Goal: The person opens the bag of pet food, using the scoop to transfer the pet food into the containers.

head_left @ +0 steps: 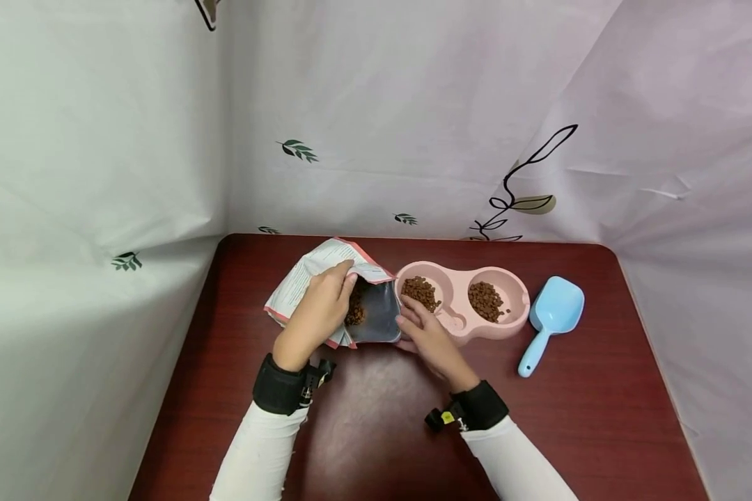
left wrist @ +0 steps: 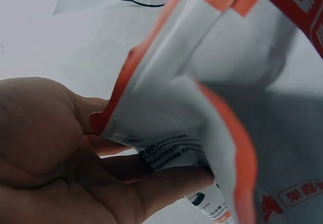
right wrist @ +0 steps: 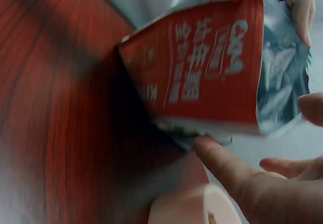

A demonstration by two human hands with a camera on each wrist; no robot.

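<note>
A red-and-white pet food bag (head_left: pixel 303 278) lies on its side at the table's back left. Its mouth faces right, showing grey lining (head_left: pixel 381 313) and brown kibble (head_left: pixel 354 307) inside. My left hand (head_left: pixel 319 303) pinches the bag's upper edge; the left wrist view shows its fingers (left wrist: pixel 166 188) against the printed white side. At the mouth's right end is my right hand (head_left: pixel 432 342), fingers extended. In the right wrist view its index finger (right wrist: pixel 217 158) touches the bag's lower edge, with the thumb (right wrist: pixel 312 108) beside the silvery opening.
Right of the bag stands a pink double bowl (head_left: pixel 460 285), with brown kibble (head_left: pixel 485 300) in both hollows. Farther right lies a light blue scoop (head_left: pixel 556 306), handle toward me. White cloth (head_left: pixel 413 104) hangs around the back and sides of the dark red table (head_left: pixel 376 431).
</note>
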